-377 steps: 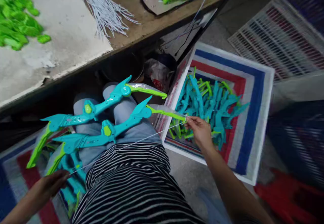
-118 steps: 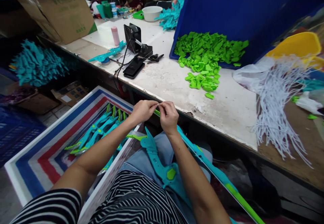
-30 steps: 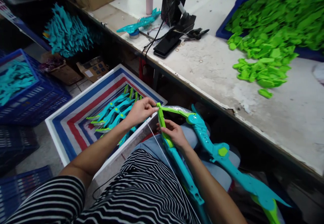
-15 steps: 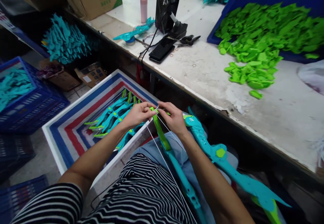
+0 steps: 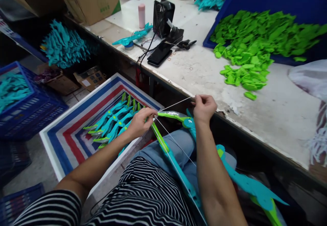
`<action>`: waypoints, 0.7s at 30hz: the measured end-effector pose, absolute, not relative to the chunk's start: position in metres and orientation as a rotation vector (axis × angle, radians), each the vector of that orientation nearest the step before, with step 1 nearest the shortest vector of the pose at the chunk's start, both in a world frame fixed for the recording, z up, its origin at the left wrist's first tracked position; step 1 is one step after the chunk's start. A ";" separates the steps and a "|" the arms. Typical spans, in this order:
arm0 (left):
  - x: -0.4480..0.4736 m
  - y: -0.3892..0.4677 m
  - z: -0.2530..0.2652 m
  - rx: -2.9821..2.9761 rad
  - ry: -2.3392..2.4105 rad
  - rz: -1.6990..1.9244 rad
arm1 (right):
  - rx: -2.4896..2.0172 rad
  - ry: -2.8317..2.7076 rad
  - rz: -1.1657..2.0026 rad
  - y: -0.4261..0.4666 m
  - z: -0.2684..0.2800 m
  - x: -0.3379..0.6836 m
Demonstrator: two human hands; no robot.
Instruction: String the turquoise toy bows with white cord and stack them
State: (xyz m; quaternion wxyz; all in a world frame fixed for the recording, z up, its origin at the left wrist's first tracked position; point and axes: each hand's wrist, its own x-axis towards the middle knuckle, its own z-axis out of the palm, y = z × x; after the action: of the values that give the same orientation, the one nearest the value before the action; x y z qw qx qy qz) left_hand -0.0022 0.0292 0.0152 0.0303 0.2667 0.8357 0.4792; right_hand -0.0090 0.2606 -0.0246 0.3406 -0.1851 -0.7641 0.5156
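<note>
While the left hand [image 5: 143, 122] pinched narrowly at the tip of a slender turquoise-and-lime plastic bow [image 5: 181, 171], the right hand [image 5: 204, 108] stood raised at centre right, fingers curled tightly around a thin white string [image 5: 176, 103]. Bow sloped from mid-frame toward bottom centre, over denim-clad legs. String ran straight between the hands; another strand slanted down from the left fingertips, and more lay along the bow. Knot, if any: hidden by the left fingers.

Another turquoise-and-green plastic bow [image 5: 245, 181] lay farther across the lap, partly behind the right forearm, its green tip close by the left fingers; could not tell whether they touched.

Centre left: white-rimmed crate with red, white and blue striped lining [image 5: 74, 146], holding a row of turquoise-and-green bows [image 5: 114, 118]. Upper right: lime-green flat plastic pieces [image 5: 251, 79] on a scuffed whitish worktop [image 5: 209, 76].

Step in hand, as judged: drawing string tight at the tip. Next move seemed to call for a firm left pinch and steady, even right-hand tension, strands kept untangled.
</note>
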 end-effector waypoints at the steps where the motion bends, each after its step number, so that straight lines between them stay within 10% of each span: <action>1: -0.003 0.032 0.016 0.848 2.517 1.475 | -0.528 -1.918 1.338 0.257 -0.020 -0.005; 9: -0.027 0.044 0.055 0.364 2.068 1.630 | 0.298 -2.067 1.077 0.145 0.008 0.064; 14: -0.015 0.037 0.074 0.430 2.457 1.595 | 0.211 -2.045 1.233 0.141 -0.001 0.056; 21: -0.004 0.041 0.063 -0.013 1.844 1.866 | -0.085 -1.858 1.620 0.147 0.006 0.051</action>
State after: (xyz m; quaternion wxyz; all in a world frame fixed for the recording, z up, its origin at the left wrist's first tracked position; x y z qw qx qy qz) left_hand -0.0039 0.0410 0.0632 0.2564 -0.0047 0.6795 0.6874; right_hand 0.0506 0.1469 0.0062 0.3312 -0.0326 -0.7107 0.6198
